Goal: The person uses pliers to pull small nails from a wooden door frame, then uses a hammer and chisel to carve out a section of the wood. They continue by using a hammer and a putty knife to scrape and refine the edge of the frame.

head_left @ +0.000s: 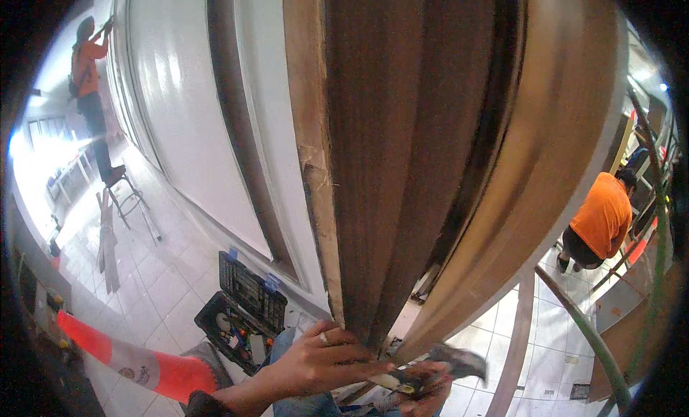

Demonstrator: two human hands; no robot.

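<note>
**Grey-headed tool sitting in your right hand below the dark panel**

Your right hand is closing its fingers round the tool, just below the foot of the dark panel and a little to its right; blur is hiding the tool's exact kind. Your left hand, wearing a ring, is reaching across the panel's lower end, its fingers pointing toward the right hand. You are holding those fingers partly bent, but whether they are pinching anything is something I cannot tell. Your blue trousers are showing below the panel, behind the left hand.

Along the dark panel's left edge, a raw wood strip is running upright, and white panelling is standing beyond it. On the panel's right, a lighter brown frame is curving up through the view.

Lower left of the panel, a black toolbox is lying open on the tiled floor, with mixed tools filling it. Farther left of the panel, an orange-and-white cone is leaning over. At the panel's far left, a person in an orange top is standing on a stool, raising both arms to the white panelling. Well right of the panel, another person in orange is bending low near a green pole.
</note>
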